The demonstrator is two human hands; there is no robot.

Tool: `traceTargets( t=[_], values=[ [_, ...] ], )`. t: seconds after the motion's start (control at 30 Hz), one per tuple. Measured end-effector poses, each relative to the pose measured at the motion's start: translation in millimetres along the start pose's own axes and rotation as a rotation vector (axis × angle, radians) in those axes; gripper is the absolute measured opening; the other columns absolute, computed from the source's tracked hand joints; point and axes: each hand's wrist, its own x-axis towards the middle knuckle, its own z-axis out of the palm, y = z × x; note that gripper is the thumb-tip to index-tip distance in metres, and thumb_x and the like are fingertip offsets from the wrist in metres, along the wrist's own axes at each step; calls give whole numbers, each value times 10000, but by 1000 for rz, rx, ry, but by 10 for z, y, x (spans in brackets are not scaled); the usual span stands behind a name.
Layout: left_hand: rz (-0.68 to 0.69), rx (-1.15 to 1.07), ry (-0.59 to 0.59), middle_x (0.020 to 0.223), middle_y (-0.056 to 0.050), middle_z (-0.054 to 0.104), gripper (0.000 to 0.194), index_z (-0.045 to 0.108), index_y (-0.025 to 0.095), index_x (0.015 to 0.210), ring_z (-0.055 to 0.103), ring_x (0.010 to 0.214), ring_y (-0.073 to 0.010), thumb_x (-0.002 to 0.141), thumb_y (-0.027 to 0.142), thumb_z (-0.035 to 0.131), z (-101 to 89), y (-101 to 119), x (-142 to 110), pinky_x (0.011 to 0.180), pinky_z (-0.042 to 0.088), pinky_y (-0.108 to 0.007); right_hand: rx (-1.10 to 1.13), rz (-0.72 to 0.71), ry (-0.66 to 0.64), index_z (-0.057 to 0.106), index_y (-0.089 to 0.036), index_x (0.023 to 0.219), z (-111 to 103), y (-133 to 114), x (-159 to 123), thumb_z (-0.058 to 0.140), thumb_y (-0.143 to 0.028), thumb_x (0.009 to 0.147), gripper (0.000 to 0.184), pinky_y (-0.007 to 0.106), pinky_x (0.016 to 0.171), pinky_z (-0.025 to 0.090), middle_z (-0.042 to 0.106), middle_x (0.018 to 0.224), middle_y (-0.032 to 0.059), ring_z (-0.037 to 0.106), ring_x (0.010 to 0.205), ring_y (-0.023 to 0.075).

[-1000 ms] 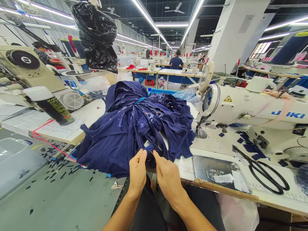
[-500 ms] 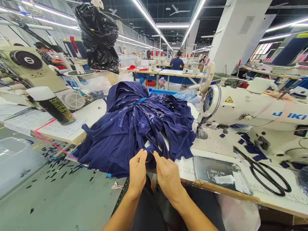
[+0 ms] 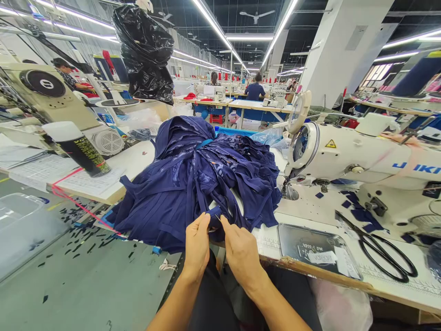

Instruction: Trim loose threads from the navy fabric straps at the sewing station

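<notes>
A big heap of navy blue fabric pieces [image 3: 193, 184] lies on the sewing table [image 3: 138, 158], hanging over its front edge. My left hand [image 3: 196, 246] and my right hand [image 3: 241, 253] meet at the near edge of the heap, each pinching the end of a narrow navy strip [image 3: 214, 219] between thumb and fingers. Both hands are closed on that strip. A thin pin-like point shows between the fingertips.
A white Juki sewing machine [image 3: 347, 154] stands to the right, its needle plate [image 3: 289, 192] near the heap. Black scissors [image 3: 379, 250] and navy scraps lie on the table, beside a clear plastic sheet [image 3: 310, 250]. A black spray can [image 3: 81, 154] stands at left. Other workers sit at far tables.
The view has drifted slightly; my hands keep the same pinch on the strip, barely shifted.
</notes>
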Motion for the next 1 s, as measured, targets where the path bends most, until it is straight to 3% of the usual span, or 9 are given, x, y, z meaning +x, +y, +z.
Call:
traceTargets(
  t=[0.3,0.5,1.0],
  values=[
    [-34,-49,-52,599,7,583,230,640,131,638,496,605,-116,635,361,639,-14,21,4,604,429,-229,12,41,-21,566,-53,1102,28,20,-6,274,-63,887,363,269,520,338,591,653,44,499,547,137],
    [-5,-9,-57,575,16,547,235,592,134,580,450,574,-100,665,352,619,-21,32,2,575,405,-215,-45,-19,43,568,-59,1099,1,-27,8,281,-73,897,351,277,486,277,525,573,13,413,485,131],
    [23,47,-76,608,13,531,254,585,147,610,440,615,-112,693,387,585,-44,-21,18,605,399,-218,-134,-10,-43,560,-89,1130,35,-5,-5,293,-67,888,361,286,511,273,550,623,27,427,510,136]
  ],
)
